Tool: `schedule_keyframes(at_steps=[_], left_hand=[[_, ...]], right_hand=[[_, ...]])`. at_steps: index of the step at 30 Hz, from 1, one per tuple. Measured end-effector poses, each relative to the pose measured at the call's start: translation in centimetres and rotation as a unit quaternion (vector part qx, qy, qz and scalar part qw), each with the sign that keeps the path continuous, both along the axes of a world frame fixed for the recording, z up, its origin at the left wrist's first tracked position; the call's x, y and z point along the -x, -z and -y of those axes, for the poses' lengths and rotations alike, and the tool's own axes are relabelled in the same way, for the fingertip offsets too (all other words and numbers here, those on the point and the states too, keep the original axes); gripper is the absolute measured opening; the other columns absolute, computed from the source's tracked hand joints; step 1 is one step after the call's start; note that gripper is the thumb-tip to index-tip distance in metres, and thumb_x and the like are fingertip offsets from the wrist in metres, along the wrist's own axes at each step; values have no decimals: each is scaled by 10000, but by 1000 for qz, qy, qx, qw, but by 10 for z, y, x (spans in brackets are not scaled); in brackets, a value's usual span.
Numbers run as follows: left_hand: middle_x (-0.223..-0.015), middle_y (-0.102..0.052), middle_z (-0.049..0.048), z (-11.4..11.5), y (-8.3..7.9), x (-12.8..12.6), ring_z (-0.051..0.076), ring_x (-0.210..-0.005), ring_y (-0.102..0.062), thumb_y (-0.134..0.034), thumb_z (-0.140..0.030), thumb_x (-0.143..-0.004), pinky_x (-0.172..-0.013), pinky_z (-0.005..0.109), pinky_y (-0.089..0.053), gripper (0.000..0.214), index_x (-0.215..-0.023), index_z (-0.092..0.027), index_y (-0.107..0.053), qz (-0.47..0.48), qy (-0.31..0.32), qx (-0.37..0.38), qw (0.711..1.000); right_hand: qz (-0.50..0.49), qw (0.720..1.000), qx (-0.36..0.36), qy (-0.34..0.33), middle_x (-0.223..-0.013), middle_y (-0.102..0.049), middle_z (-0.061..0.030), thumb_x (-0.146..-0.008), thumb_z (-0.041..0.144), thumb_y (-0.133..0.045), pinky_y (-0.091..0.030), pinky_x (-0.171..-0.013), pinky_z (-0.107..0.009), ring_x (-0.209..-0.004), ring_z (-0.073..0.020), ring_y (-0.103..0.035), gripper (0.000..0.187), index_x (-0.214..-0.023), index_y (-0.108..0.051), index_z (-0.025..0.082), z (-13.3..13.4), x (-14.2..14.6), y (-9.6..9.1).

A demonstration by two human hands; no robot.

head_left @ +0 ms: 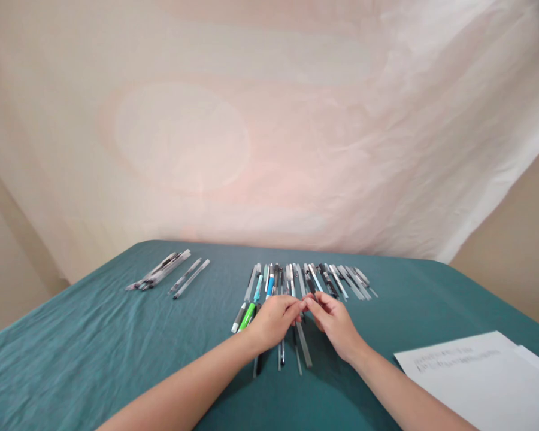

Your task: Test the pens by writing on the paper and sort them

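My left hand (276,318) and my right hand (335,320) meet at the fingertips above a row of pens (300,278) in the middle of the table. Both sets of fingers are pinched together. Whatever lies between them is small or hidden, and I cannot make it out. Below the fingertips a clear-barrelled pen (304,347) points toward me, with several other pens partly covered by the hands. Left of my left hand lie a bright green pen (247,317) and a grey-and-white pen (238,318). A blue-and-white pen (270,281) stands out in the row behind.
A bundle of pens (161,270) lies at the far left on the green tablecloth (117,353), with two loose clear pens beside it, one of them a capped pen (191,279). White paper sheets (480,383) with blurred writing lie at the right. A pale cloth (269,131) hangs behind the table.
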State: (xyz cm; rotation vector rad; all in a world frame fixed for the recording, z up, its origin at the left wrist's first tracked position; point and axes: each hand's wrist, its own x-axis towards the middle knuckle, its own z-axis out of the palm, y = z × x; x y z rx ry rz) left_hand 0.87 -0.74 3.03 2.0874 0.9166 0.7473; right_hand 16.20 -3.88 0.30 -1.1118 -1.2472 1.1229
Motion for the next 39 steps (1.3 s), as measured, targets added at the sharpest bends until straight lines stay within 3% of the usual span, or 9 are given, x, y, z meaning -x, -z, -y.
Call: schedule_keyframes(at_steps=[3, 7, 11, 15, 19, 24, 29, 34, 39], left_hand=[[-607, -600, 19, 0, 0, 1, 136, -580, -531, -319, -426, -859, -554, 218, -334, 456, -614, -173, -609, -43, 1, -50, 998], [-699, -628, 42, 6, -5, 3, 164, -658, -559, -380, -423, -842, -594, 241, -352, 388, -678, -186, -639, -144, -49, -149, 977], [-772, -652, 43, 22, -10, 0, 195, -726, -587, -453, -387, -816, -641, 274, -392, 270, -803, -220, -664, -265, 11, -216, 940], [-737, -669, 57, 34, -12, -4, 211, -714, -610, -448, -374, -822, -645, 299, -420, 286, -765, -206, -672, -327, 70, -236, 912], [-733, -678, 69, 34, -12, -5, 229, -707, -624, -456, -396, -812, -628, 309, -434, 303, -741, -200, -676, -353, 71, -232, 904], [-740, -681, 73, 33, -11, -3, 248, -706, -625, -452, -401, -808, -621, 328, -435, 310, -742, -203, -680, -351, 62, -231, 906], [-730, -672, 66, 26, -10, 0, 229, -706, -609, -478, -397, -787, -611, 298, -409, 281, -761, -211, -687, -289, 16, -196, 937], [-693, -649, 36, 0, -9, 5, 165, -644, -569, -434, -387, -808, -588, 249, -386, 311, -788, -188, -672, -89, -34, -50, 994], [-762, -627, 25, -14, -12, 4, 112, -594, -514, -544, -403, -737, -546, 214, -386, 324, -926, -151, -620, 148, -89, 166, 971]], right_hand=[[-11, 999, 28, -20, -530, -455, 60, -757, 458, -545, -202, -377, -186, -392, -54, -293, 293, -804, -544, 169, -2, -2, 1], [92, 996, -5, 16, -572, -469, 40, -763, 427, -532, -291, -457, -195, -487, -82, -379, 276, -739, -555, 153, -8, -7, 6], [226, 973, -31, 29, -583, -483, 27, -765, 378, -515, -327, -518, -211, -554, -106, -420, 258, -660, -545, 144, -14, -13, 15], [312, 949, -33, 23, -549, -474, 33, -762, 337, -499, -317, -510, -211, -530, -104, -413, 233, -636, -551, 148, -15, -14, 21], [356, 933, -50, 16, -544, -496, 29, -746, 295, -502, -304, -495, -207, -526, -107, -433, 189, -638, -568, 155, -14, -13, 23], [337, 941, -41, 13, -589, -547, 15, -733, 291, -520, -327, -502, -206, -545, -116, -474, 158, -706, -593, 154, -16, -13, 25], [275, 960, -40, 43, -552, -492, 26, -767, 407, -504, -318, -499, -212, -536, -113, -438, 293, -643, -565, 149, -14, -13, 17], [127, 991, 7, 33, -576, -461, 25, -821, 509, -397, -271, -438, -209, -472, -86, -379, 430, -748, -600, 137, -8, -9, 6], [50, 998, 28, -8, -580, -425, 31, -822, 506, -421, -204, -397, -197, -433, -57, -320, 421, -797, -598, 124, -2, -1, 3]])
